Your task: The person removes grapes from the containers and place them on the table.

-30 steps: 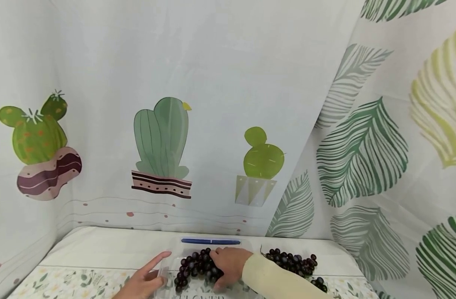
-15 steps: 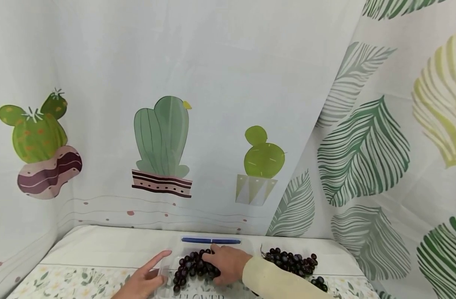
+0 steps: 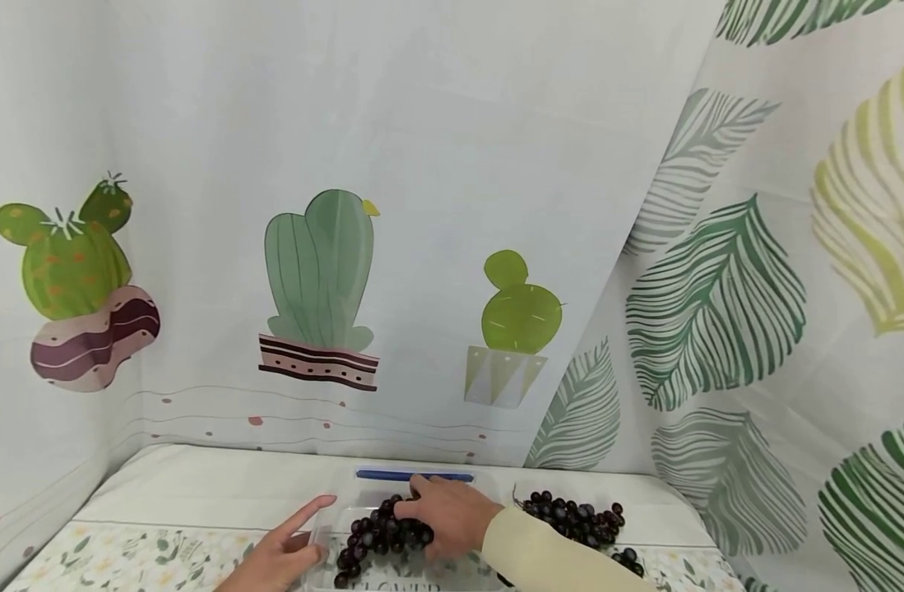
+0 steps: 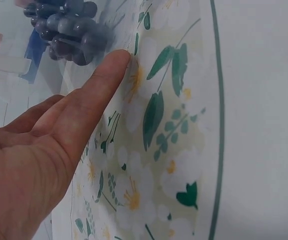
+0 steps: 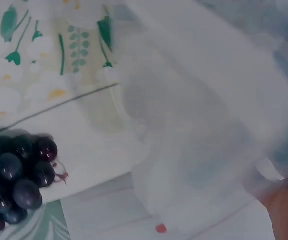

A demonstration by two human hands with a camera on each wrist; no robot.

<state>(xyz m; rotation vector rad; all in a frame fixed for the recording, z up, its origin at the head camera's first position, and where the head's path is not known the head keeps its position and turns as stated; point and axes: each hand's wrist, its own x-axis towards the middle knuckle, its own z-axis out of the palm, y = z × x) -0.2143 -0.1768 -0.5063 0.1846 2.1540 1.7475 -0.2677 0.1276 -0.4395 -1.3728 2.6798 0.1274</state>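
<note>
A clear plastic box point(image 3: 320, 534) lies on the table with a bunch of dark grapes point(image 3: 373, 534) in it. My right hand point(image 3: 455, 514) is over the right end of this bunch, its fingers bent around the grapes; the fingertips are partly hidden. In the right wrist view only a bit of the hand point(image 5: 286, 215) shows behind the blurred plastic. My left hand point(image 3: 274, 555) is at the box's left side, index finger extended. The left wrist view shows straight fingers point(image 4: 96, 87) beside the box wall, with grapes point(image 4: 71, 27) seen through it.
A blue strip point(image 3: 392, 475) runs along the box's far edge. To its right lies another bunch of grapes point(image 3: 570, 518), with a few more grapes point(image 3: 629, 561) nearer me. A flowered cloth point(image 3: 148, 559) covers the table; a printed curtain point(image 3: 422, 205) hangs behind.
My right hand has shifted slightly left and away from me over the grapes, and the bunch's right end has moved a little left. The left hand stays beside the box.
</note>
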